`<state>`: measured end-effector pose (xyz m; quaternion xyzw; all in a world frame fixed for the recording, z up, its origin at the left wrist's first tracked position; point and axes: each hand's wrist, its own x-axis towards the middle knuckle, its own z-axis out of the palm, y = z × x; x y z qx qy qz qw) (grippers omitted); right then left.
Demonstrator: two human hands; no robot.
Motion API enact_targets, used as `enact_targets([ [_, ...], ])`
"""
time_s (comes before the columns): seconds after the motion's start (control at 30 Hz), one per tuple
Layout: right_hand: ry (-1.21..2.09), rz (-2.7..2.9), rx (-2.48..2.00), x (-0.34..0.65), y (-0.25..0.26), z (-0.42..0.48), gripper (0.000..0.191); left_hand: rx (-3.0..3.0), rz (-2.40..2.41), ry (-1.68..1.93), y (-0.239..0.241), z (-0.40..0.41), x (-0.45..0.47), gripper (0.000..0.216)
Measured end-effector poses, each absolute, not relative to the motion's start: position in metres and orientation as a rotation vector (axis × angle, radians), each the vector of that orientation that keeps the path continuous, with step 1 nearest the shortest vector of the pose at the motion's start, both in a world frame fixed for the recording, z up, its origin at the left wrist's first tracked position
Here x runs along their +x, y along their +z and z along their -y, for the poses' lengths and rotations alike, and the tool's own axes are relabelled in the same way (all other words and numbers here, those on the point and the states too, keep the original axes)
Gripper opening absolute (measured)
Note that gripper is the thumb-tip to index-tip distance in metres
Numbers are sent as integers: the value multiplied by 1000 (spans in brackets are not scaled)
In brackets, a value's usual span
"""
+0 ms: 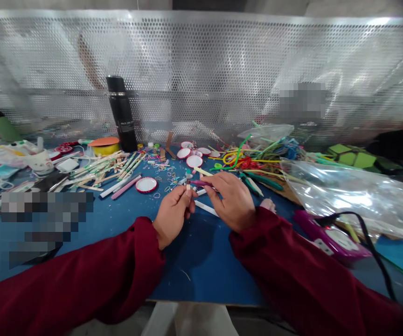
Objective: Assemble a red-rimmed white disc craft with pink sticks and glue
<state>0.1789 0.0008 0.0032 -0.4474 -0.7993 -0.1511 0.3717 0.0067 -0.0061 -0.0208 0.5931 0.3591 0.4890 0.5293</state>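
In front of me, my left hand (173, 211) is closed around a small wooden craft stick (188, 185), which stands upright with dark and teal colour near its top. My right hand (234, 199) pinches a dark pink marker (201, 183). The marker points left, its tip at the coloured part of the stick; whether they touch I cannot tell. Just beneath my hands lies a white marker (206, 208). Small coloured rubber bands (171, 176) are scattered to the left of the stick, near a white round lid with a red rim (146, 185).
A pile of craft sticks (100, 170) lies left, near a black bottle (121, 114). Coloured pipe cleaners (246, 156) and clear plastic (348, 191) spread right. A purple power strip (332, 238) with a black cord sits at front right. A perforated metal panel (201, 79) stands behind.
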Motion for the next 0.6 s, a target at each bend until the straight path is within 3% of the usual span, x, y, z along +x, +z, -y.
enact_targets([
  [0.6, -431, 2075, -1126, 183, 4, -2, 25, 1405, -885, 1154, -21, 5, 7, 26],
])
